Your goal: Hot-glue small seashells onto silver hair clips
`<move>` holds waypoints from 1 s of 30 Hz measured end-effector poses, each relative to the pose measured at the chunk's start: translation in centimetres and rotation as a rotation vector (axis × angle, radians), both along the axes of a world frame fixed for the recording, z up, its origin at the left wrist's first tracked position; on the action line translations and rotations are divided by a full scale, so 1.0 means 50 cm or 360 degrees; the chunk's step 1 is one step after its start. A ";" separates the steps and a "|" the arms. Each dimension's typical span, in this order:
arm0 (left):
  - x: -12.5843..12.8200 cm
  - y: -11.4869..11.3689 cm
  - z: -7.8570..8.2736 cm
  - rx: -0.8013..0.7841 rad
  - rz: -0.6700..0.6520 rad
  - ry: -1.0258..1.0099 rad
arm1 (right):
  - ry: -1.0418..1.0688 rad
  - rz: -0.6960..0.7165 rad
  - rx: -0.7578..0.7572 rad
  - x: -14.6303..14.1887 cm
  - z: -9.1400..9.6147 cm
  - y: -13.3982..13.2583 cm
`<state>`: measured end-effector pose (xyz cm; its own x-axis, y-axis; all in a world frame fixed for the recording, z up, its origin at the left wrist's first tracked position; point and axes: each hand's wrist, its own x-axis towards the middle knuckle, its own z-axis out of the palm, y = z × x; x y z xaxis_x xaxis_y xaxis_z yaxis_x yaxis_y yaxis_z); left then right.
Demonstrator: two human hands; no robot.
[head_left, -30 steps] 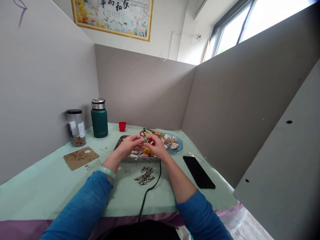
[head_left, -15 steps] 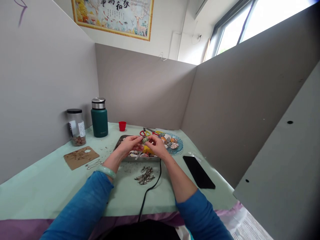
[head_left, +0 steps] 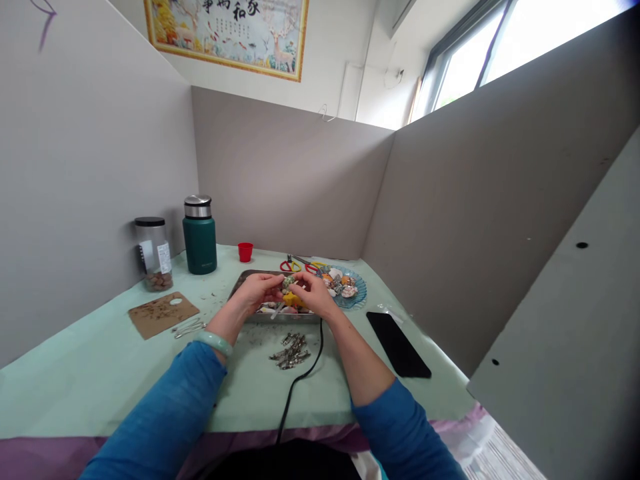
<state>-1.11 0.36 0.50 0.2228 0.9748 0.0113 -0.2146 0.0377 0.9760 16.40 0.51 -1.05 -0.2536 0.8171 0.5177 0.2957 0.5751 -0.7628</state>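
My left hand and my right hand meet above a metal tray, fingers pinched together on a small greenish shell piece. A yellow tool lies under the hands on the tray, and its black cord runs toward me. A pile of metal hair clips lies on the green table cover just in front of the tray. A blue glass dish of shells stands right of my right hand. A green bangle is on my left wrist.
A dark green flask, a clear jar and a red cup stand at the back left. A brown card and loose clips lie left. A black phone lies right. Scissors lie behind the tray. Grey partitions enclose the table.
Both hands have stayed above the tray and shifted their fingers slightly on the small piece; the view has barely moved.
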 end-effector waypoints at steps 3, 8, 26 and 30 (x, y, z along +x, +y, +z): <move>-0.001 -0.003 0.003 -0.0050 -0.0018 -0.0059 | -0.0004 0.0021 0.0099 -0.001 -0.001 -0.002; 0.000 -0.006 0.006 -0.0072 -0.0030 -0.0101 | -0.0060 0.0031 0.0395 -0.004 -0.001 -0.009; -0.001 -0.002 0.003 0.0011 0.0032 -0.0056 | -0.0181 0.0108 0.0536 0.000 0.009 -0.023; 0.000 -0.003 0.003 0.0039 0.0031 -0.0025 | -0.0075 0.0090 0.0384 -0.001 -0.001 -0.010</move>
